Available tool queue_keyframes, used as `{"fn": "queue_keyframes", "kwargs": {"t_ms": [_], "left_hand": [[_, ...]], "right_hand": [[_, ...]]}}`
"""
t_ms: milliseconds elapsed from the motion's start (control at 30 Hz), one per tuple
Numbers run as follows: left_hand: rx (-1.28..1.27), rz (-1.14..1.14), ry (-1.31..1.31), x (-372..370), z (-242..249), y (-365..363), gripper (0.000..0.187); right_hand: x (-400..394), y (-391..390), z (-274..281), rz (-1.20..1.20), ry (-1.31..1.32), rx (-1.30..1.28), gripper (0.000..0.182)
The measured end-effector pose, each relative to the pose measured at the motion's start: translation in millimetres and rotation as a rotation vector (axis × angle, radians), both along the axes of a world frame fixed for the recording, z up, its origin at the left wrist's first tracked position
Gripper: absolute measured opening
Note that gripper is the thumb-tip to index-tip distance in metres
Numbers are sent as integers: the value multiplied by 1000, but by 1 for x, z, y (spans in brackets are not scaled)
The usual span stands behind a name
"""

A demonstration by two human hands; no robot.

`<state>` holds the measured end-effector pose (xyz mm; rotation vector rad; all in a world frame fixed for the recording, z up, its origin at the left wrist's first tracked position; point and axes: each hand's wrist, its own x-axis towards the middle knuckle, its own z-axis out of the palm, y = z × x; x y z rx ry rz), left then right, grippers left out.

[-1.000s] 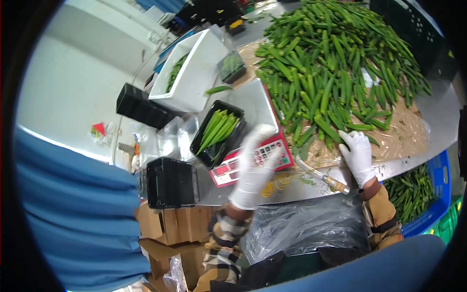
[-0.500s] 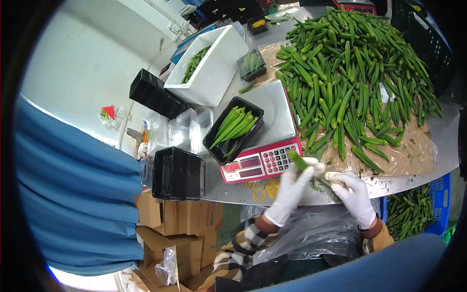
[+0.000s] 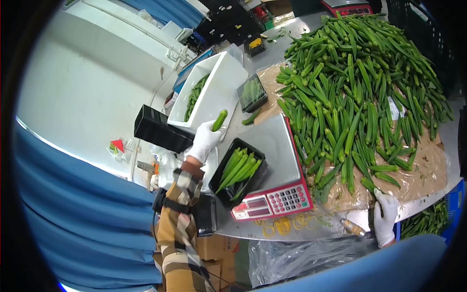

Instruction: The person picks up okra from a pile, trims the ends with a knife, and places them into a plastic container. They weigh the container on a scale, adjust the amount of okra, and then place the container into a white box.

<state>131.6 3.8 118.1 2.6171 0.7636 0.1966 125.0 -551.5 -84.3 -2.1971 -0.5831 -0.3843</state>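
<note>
My left hand (image 3: 203,142), white-gloved, is closed around an okra pod (image 3: 220,120), whose tip points up beside the white foam box (image 3: 227,73). At the front edge of the heap, my right hand (image 3: 386,214), also gloved, has its fingertips on the end of another okra pod (image 3: 368,185). A black tray (image 3: 224,198) with several okra pods in it stands on the red scale (image 3: 272,202), between my hands. Left of my right hand lies a small wooden-handled tool (image 3: 353,227) on the steel table.
A large okra heap (image 3: 350,97) covers brown paper (image 3: 428,170). Yellow rubber bands (image 3: 282,226) lie before the scale. Black trays (image 3: 160,129), clear plastic boxes and a packed tray (image 3: 252,93) stand at left and back. A blue crate (image 3: 455,209) holds more okra, lower right.
My left hand has swung left and away from me with the okra pod, past the tray. My right hand has moved right to the heap's front edge. The view has shifted.
</note>
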Motion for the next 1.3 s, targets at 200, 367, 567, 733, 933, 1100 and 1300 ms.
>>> {"fn": "queue_keyframes", "kwargs": {"t_ms": [200,367,567,733,933,1100,1300], "left_hand": [[-188,-51,345,86,-70,65,34],[-508,-77,445,124,-130,92,52],[-645,144,327,130,-150,104,25],[-712,-94,214,107,-78,102,16],[-713,-69,20,40,31,10,29],[-872,-105,55,-49,40,-54,31],[-307,-106,190,-110,25,-81,44]], "right_hand": [[5,3,-7,12,-38,-17,44],[2,-9,-30,70,75,-57,40],[-8,-27,-48,135,225,-178,35],[-15,-37,-75,157,177,-123,34],[6,3,-7,30,17,-145,37],[5,4,-9,28,-25,-113,41],[4,7,-6,15,-80,-83,42]]}}
